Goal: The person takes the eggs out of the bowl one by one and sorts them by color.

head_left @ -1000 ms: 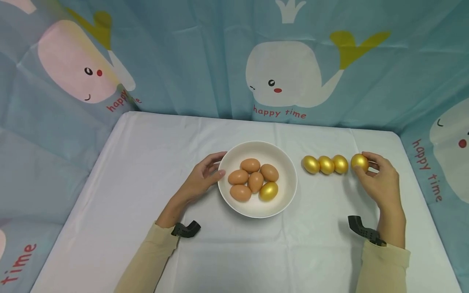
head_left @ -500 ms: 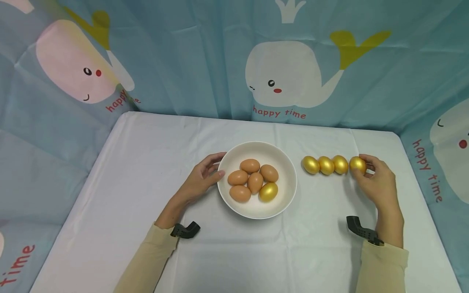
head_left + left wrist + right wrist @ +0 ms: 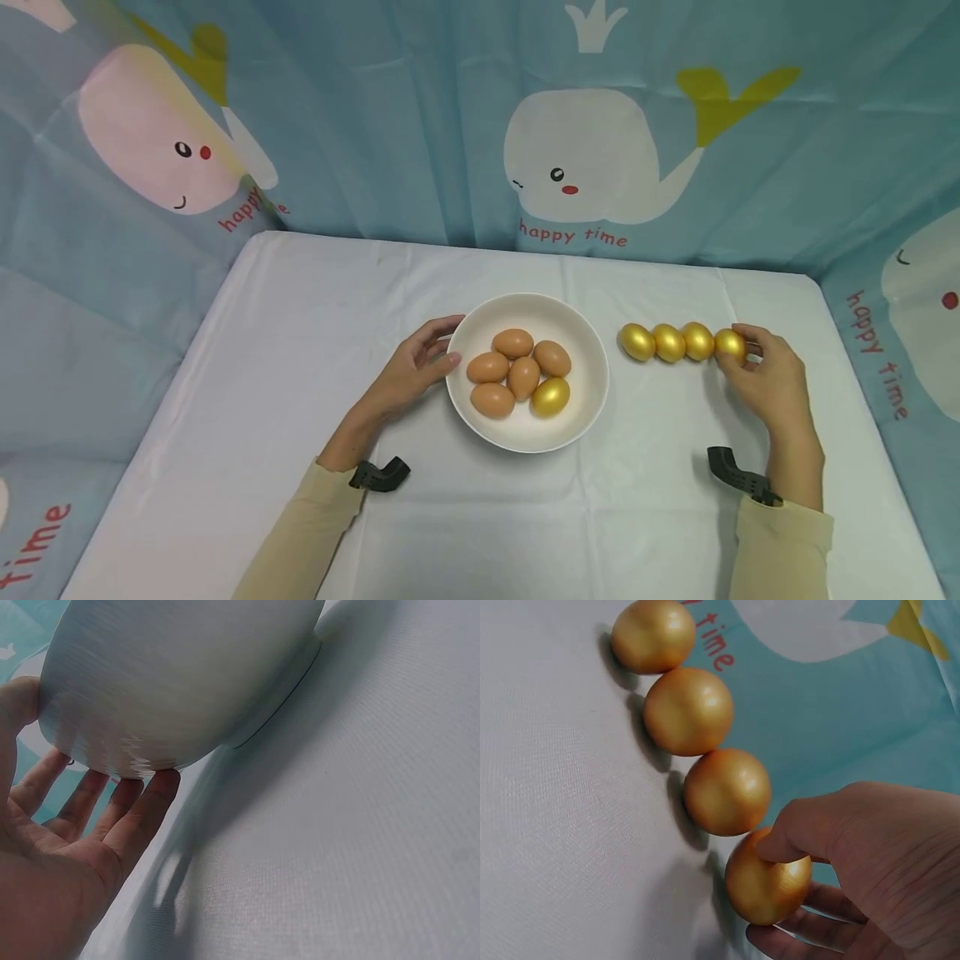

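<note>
My left hand [image 3: 417,358] holds the near-left side of a white bowl [image 3: 525,435], thumb at the rim and fingertips against its outer wall. In the left wrist view the bowl's side [image 3: 172,682] fills the top. Several brown eggs [image 3: 522,377] and one golden egg [image 3: 550,397] lie inside the bowl. To the right, my right hand [image 3: 772,375] pinches a golden egg [image 3: 761,889] between thumb and fingers. That egg sits at the right end of a row with three other golden eggs [image 3: 669,342], right up against its neighbour [image 3: 727,792].
A white cloth [image 3: 517,533] covers the table. Behind and at both sides hangs a blue curtain [image 3: 420,167] printed with whales. Black curved mounts sit on both wrists, the left mount [image 3: 381,475] and the right mount [image 3: 742,477].
My right hand has moved slightly left with its golden egg, closing the gap to the row. The left hand stays at the bowl.
</note>
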{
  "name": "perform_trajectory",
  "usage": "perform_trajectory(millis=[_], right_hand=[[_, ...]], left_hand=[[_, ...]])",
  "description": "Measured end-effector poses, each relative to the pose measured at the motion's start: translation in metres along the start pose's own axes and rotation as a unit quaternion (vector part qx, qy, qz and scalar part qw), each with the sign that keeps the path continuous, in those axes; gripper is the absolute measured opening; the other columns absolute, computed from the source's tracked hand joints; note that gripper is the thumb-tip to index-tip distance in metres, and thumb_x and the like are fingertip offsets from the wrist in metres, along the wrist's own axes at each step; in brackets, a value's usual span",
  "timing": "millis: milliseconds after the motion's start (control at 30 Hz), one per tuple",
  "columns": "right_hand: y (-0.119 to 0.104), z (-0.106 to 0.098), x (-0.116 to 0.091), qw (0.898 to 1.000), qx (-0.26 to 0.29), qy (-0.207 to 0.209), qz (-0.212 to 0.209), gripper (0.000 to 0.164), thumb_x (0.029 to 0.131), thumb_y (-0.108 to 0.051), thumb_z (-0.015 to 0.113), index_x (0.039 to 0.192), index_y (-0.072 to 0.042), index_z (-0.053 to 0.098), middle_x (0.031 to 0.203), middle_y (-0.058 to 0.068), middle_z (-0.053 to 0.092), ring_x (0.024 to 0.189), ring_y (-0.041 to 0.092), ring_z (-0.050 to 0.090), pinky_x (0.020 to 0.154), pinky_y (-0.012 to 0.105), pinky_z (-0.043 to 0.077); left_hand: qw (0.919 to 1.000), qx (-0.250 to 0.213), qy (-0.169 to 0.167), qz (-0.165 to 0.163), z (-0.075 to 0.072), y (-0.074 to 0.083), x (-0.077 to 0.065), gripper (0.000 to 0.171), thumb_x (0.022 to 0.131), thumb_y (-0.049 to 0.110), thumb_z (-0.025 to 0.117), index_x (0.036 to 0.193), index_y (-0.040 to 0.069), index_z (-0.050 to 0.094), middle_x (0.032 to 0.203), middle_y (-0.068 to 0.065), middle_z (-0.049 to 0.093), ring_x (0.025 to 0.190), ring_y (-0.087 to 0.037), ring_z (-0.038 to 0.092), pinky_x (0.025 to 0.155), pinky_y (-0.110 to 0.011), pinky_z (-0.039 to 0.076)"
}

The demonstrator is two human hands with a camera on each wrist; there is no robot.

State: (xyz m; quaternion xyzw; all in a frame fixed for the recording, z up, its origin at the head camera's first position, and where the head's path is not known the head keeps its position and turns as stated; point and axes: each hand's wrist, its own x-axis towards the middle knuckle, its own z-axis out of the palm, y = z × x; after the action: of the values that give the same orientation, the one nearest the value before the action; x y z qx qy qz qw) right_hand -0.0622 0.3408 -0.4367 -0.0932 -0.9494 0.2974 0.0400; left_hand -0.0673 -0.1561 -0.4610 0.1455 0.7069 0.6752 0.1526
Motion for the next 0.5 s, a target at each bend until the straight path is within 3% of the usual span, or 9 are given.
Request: perform_trajectory(millis=[267,500], right_hand=[[0.0016,0.0014,-0.0004,1.0,0.004,0.004,-0.017,0.052,0.096,-0.022,0.064,0.14,0.003,0.054,0.135,0.032,0.054,0.121,0.047,0.056,0.071,-0.005,0.031],[0.0005,0.0021,-0.0008,1.0,-0.002,0.0,-0.009,0.052,0.096,-0.022,0.063,0.141,0.003,0.053,0.136,0.032,0.053,0.121,0.047,0.056,0.071,-0.002,0.033]], left_hand=[[1.0,-0.003,0.001,0.002,0.0006,0.0,-0.001,0.054,0.1,0.02,0.063,0.15,0.023,0.043,0.154,-0.002,0.046,0.139,-0.027,0.052,0.098,-0.028,0.058],[1.0,-0.004,0.001,0.0,0.0007,-0.0005,0.0004,0.054,0.099,0.02,0.063,0.15,0.023,0.044,0.154,-0.002,0.047,0.139,-0.027,0.052,0.098,-0.029,0.058]])
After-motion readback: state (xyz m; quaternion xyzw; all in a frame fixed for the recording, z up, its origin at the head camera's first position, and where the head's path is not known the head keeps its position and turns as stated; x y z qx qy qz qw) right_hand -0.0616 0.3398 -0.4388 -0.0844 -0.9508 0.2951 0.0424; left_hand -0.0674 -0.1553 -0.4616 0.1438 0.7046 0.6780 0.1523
